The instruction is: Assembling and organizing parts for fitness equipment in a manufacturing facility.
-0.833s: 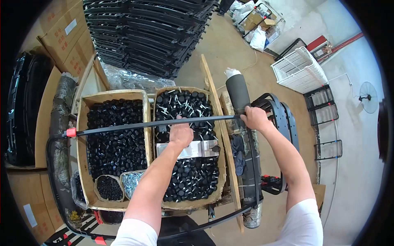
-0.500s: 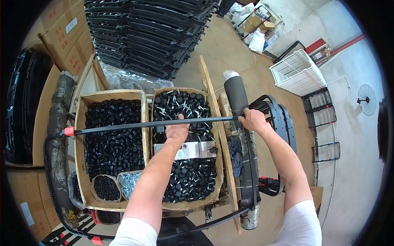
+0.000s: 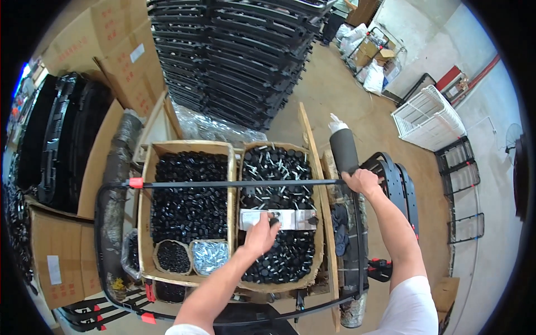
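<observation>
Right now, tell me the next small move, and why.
Perhaps raise the left hand toward the black frame: a small dark piece shows at its fingertips over the pale flat block, and the right hand holds the frame near its corner.

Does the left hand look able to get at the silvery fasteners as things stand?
Probably yes: the silvery fasteners lie uncovered near the left hand, with no bar of the black frame across them, though the black piece at its fingertips might hinder picking.

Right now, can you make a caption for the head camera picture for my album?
Right hand on a black frame, left hand over a box of round black pieces.
</observation>
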The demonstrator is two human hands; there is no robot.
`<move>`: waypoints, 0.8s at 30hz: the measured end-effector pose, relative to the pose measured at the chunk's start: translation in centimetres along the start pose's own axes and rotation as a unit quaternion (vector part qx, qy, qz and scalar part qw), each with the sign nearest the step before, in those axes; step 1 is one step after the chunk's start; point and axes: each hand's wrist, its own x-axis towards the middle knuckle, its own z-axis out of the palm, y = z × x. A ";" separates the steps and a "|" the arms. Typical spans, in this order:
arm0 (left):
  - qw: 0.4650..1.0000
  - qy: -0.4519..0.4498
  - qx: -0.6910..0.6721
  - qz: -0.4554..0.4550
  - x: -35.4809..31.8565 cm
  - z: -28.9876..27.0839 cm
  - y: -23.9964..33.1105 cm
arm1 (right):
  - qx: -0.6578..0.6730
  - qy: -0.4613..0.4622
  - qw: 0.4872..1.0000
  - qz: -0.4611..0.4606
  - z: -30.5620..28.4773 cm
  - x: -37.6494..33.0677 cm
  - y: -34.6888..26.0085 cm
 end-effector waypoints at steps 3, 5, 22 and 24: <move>0.999 0.004 -0.045 0.025 -5.5 -2.0 0.2 | 0.012 0.024 0.999 -0.039 1.8 0.6 2.0; 0.997 -0.005 -0.073 0.008 -8.8 -3.1 0.2 | 0.036 0.017 0.998 -0.038 3.1 1.9 1.8; 0.992 0.063 -0.097 -0.043 -21.8 -4.6 -3.8 | -0.025 -0.012 0.998 -0.059 0.9 0.9 0.6; 0.991 0.064 -0.101 -0.053 -22.1 -4.4 -3.8 | 0.052 -0.073 0.996 -0.014 0.6 1.1 0.4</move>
